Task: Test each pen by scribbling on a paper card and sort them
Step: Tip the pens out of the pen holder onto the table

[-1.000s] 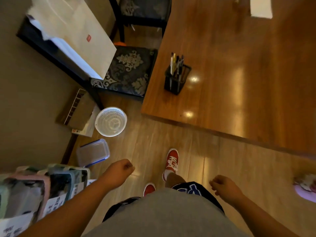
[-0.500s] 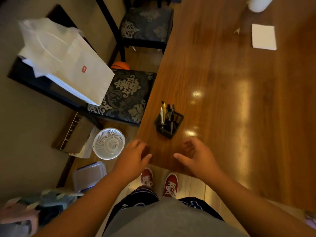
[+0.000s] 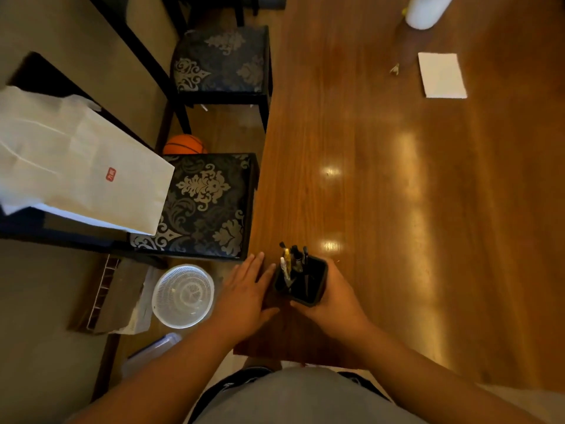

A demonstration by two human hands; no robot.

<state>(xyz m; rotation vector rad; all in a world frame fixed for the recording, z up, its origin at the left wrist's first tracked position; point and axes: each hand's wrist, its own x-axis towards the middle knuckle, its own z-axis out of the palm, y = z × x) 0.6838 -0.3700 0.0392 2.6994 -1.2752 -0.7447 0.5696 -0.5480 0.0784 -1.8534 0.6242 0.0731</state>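
Observation:
A black mesh pen holder (image 3: 305,284) with several pens (image 3: 292,261) stands near the front left corner of the wooden table (image 3: 397,194). My right hand (image 3: 333,304) wraps around its near and right sides. Flat beside the holder's left side is my left hand (image 3: 247,295), fingers spread over the table edge, holding nothing. A white paper card (image 3: 442,75) lies far off on the table's back right.
A white cylinder (image 3: 423,10) stands at the table's far end, with a small clip (image 3: 395,69) near the card. Left of the table are two patterned chairs (image 3: 204,206), a white paper bag (image 3: 76,172), a basketball (image 3: 183,144) and a white basket (image 3: 182,295).
I have stepped up to the table. Both hands reached forward to the pen holder, and my right hand closed around it.

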